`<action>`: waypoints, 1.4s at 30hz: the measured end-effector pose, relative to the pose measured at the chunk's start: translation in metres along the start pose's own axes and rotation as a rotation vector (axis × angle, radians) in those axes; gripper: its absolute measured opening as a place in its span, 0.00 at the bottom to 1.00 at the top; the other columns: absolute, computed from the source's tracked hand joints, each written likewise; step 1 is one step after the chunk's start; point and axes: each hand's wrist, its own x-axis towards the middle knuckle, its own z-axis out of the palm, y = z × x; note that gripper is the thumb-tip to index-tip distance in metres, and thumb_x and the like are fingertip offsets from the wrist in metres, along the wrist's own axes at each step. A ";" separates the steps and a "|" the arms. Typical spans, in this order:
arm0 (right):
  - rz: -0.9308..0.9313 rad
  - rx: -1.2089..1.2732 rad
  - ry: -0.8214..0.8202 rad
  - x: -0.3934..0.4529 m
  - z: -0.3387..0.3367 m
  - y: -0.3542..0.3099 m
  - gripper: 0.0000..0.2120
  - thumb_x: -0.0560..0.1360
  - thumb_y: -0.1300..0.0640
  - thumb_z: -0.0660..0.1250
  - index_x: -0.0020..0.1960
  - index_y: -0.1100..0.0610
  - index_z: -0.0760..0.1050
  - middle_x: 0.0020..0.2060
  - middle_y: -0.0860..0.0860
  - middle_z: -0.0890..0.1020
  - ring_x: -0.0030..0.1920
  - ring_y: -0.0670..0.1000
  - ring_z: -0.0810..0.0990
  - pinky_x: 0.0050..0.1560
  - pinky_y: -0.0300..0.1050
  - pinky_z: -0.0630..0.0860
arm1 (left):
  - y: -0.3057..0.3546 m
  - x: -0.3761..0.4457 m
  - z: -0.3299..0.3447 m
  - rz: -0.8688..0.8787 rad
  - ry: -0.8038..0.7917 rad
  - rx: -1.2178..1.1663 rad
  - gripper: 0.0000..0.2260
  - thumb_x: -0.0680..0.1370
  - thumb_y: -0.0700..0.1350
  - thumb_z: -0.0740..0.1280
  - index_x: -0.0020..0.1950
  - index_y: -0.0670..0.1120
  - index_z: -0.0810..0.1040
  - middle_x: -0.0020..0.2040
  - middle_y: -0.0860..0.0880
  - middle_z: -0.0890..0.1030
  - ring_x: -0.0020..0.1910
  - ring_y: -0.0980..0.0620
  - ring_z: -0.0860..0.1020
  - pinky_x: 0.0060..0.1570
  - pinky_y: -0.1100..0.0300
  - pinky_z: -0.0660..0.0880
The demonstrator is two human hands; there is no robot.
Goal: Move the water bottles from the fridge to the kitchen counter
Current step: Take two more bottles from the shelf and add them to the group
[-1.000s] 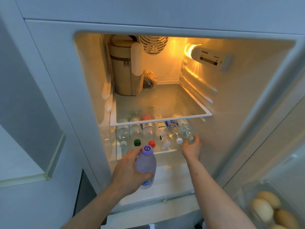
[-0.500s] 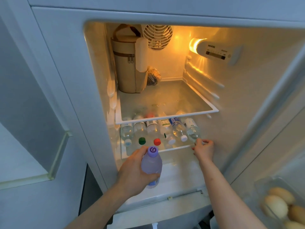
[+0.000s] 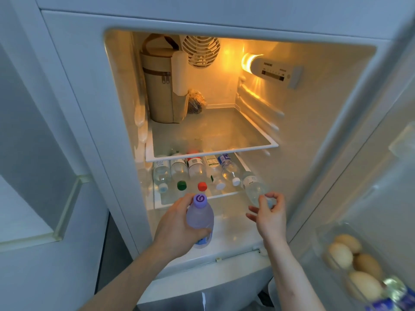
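My left hand (image 3: pixel 179 223) grips a clear water bottle with a purple cap (image 3: pixel 199 215), upright in front of the open fridge. My right hand (image 3: pixel 268 215) pinches the cap end of a clear bottle (image 3: pixel 253 186) that sticks out forward from the right end of the lower shelf (image 3: pixel 224 195). Several more water bottles lie side by side on that shelf, caps toward me: one with a green cap (image 3: pixel 182 185), one with a red cap (image 3: pixel 202 186), others with white caps (image 3: pixel 235 181).
On the upper glass shelf (image 3: pixel 224 135) stand a tan zip bag (image 3: pixel 161 86) and a small dark bag of food (image 3: pixel 195 102). The fridge light (image 3: pixel 249 61) glows at the right wall. The open door's rack (image 3: pixel 350 265) at my right holds eggs.
My right hand has drawn the rightmost bottle forward and out past the shelf's front edge. My left hand still holds the purple-capped bottle, a little lower in view as my head moved closer.
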 end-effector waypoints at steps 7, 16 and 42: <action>-0.226 -0.224 -0.046 -0.020 -0.039 -0.027 0.04 0.80 0.59 0.65 0.47 0.53 0.75 0.46 0.58 0.80 0.34 0.59 0.85 0.31 0.47 0.83 | 0.011 -0.030 0.007 -0.030 0.050 0.028 0.32 0.61 0.55 0.80 0.62 0.64 0.73 0.56 0.60 0.79 0.54 0.54 0.79 0.48 0.48 0.82; -0.206 -0.522 -0.543 -0.074 -0.073 -0.021 0.04 0.76 0.51 0.67 0.42 0.47 0.78 0.35 0.50 0.82 0.30 0.54 0.85 0.36 0.56 0.85 | 0.041 -0.121 0.017 -0.118 0.182 0.022 0.29 0.63 0.49 0.80 0.59 0.66 0.73 0.55 0.60 0.79 0.52 0.59 0.80 0.48 0.52 0.81; -0.556 -0.640 -1.435 -0.344 -0.090 -0.002 0.01 0.71 0.53 0.72 0.42 0.47 0.82 0.34 0.46 0.82 0.34 0.50 0.83 0.41 0.50 0.82 | 0.069 -0.511 0.001 -0.630 0.781 0.072 0.26 0.61 0.48 0.79 0.56 0.58 0.76 0.50 0.58 0.80 0.48 0.56 0.79 0.45 0.48 0.81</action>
